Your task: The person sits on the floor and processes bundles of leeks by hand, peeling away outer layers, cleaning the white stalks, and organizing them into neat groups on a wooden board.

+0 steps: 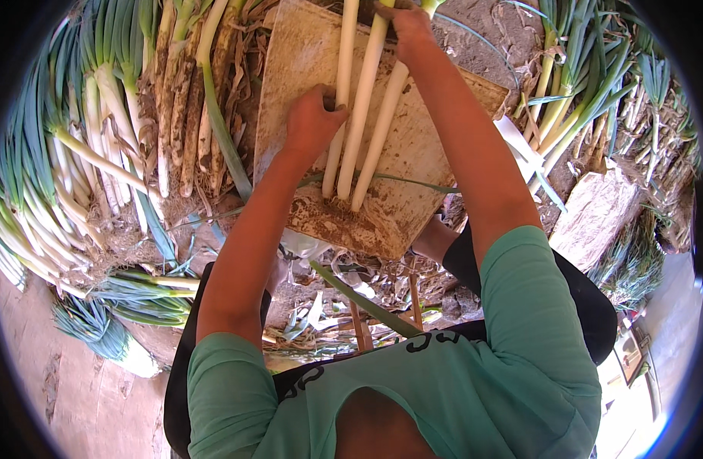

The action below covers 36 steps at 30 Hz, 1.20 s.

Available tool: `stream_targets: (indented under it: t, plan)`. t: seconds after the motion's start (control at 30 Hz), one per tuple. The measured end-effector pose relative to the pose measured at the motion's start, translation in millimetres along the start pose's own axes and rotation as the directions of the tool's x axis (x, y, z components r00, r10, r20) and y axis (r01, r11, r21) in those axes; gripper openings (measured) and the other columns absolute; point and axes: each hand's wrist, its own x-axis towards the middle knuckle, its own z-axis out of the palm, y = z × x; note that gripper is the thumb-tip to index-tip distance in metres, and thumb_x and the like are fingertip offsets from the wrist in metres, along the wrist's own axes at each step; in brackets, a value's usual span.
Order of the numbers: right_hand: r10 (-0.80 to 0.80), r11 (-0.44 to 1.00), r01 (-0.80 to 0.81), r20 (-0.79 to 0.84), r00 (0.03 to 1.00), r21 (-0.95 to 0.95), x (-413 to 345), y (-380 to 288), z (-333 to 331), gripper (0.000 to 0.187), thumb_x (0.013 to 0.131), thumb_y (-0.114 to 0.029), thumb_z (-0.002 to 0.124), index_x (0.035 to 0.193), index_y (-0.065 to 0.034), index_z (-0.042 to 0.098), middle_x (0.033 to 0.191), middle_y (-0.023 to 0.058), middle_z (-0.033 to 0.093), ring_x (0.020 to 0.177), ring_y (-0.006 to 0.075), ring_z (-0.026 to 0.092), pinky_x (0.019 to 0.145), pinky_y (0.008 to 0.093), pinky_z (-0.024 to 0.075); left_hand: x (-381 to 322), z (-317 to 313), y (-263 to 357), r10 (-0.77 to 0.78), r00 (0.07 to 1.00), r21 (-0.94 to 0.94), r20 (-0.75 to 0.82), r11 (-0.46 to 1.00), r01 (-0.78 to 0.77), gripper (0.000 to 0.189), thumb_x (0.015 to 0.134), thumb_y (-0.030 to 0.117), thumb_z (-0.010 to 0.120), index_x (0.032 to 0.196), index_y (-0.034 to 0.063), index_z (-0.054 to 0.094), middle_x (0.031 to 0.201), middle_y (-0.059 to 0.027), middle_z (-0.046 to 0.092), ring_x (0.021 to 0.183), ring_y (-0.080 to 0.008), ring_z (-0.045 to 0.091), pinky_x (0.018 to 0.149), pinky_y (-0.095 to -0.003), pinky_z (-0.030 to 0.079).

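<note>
Three long white leek or Welsh onion stalks lie side by side on a soiled board [420, 155], roots toward me. Their leafy ends run out at the top edge. My left hand [311, 120] is at the left stalk [344, 63], its thumb across the stalk and fingers curled beside it. Higher up, my right hand [409, 26] has its fingers around the middle stalk [363, 97], near the top edge. The right stalk [380, 135] passes under my right wrist. A thin green leaf strip [412, 182] crosses the board near the roots.
At left stand rows of leeks [105, 115], some with soil-stained stalks [179, 109]. More leeks [575, 97] lie at right, by a pale block [598, 212]. Tied bundles [113, 338] rest at lower left. Peeled scraps [328, 315] litter the ground between my legs.
</note>
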Motion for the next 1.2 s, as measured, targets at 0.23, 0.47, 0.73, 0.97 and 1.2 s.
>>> stream_targets:
  t: [0.23, 0.47, 0.73, 0.97, 1.2]
  plan:
    - [-0.241, 0.964, 0.163, 0.425, 0.872, 0.211, 41, 26, -13, 0.058, 0.086, -0.022, 0.064, 0.135, -0.0038, 0.039, 0.124, 0.0122, 0.053, 0.110, 0.0283, 0.052, 0.094, 0.0407, 0.0415, 13, -10, 6, 0.081, 0.995, 0.002, -0.051, 0.997, -0.081, 0.027, 0.078, 0.010, 0.068, 0.101, -0.0016, 0.061, 0.088, -0.0123, 0.066, 0.078, -0.0180, 0.064, 0.070, -0.0322, 0.053]
    - [-0.153, 0.988, 0.155, 0.313, 0.937, 0.021, 36, 16, -8, 0.045, 0.089, -0.022, 0.060, 0.128, -0.0058, 0.047, 0.118, 0.0096, 0.056, 0.103, 0.0259, 0.055, 0.087, 0.0395, 0.0452, 13, -1, -15, 0.205, 0.968, 0.005, -0.148, 0.979, -0.206, 0.021, 0.076, 0.012, 0.071, 0.092, 0.0008, 0.064, 0.083, -0.0123, 0.067, 0.073, -0.0209, 0.065, 0.068, -0.0337, 0.053]
    - [-0.279, 0.949, 0.247, 0.155, 0.948, 0.197, 49, 34, 4, 0.034, 0.087, -0.019, 0.061, 0.116, -0.0045, 0.055, 0.106, 0.0100, 0.061, 0.091, 0.0240, 0.058, 0.081, 0.0377, 0.0473, -30, 10, 13, 0.126, 0.991, 0.334, -0.052, 0.937, -0.102, 0.057, 0.075, 0.018, 0.073, 0.120, -0.0001, 0.044, 0.110, -0.0182, 0.055, 0.096, -0.0310, 0.058, 0.078, -0.0388, 0.050]
    - [-0.590, 0.719, 0.536, 0.018, 0.807, -0.443, 48, 31, 3, 0.042, 0.078, -0.025, 0.066, 0.111, -0.0008, 0.058, 0.091, 0.0158, 0.065, 0.086, 0.0314, 0.062, 0.076, 0.0426, 0.0493, -35, 18, -8, 0.246, 0.967, 0.383, -0.072, 0.902, -0.201, 0.057, 0.071, 0.017, 0.073, 0.117, 0.0035, 0.043, 0.105, -0.0187, 0.049, 0.094, -0.0379, 0.053, 0.074, -0.0444, 0.047]
    - [-0.656, 0.581, 0.523, 0.023, 0.755, -0.623, 25, 17, -24, 0.041, 0.078, -0.030, 0.066, 0.104, 0.0005, 0.060, 0.073, 0.0121, 0.067, 0.069, 0.0237, 0.065, 0.067, 0.0361, 0.0512, -36, 24, -22, 0.329, 0.939, 0.360, -0.098, 0.892, -0.275, 0.054, 0.074, 0.015, 0.071, 0.119, 0.0024, 0.044, 0.107, -0.0177, 0.046, 0.097, -0.0369, 0.050, 0.074, -0.0442, 0.047]
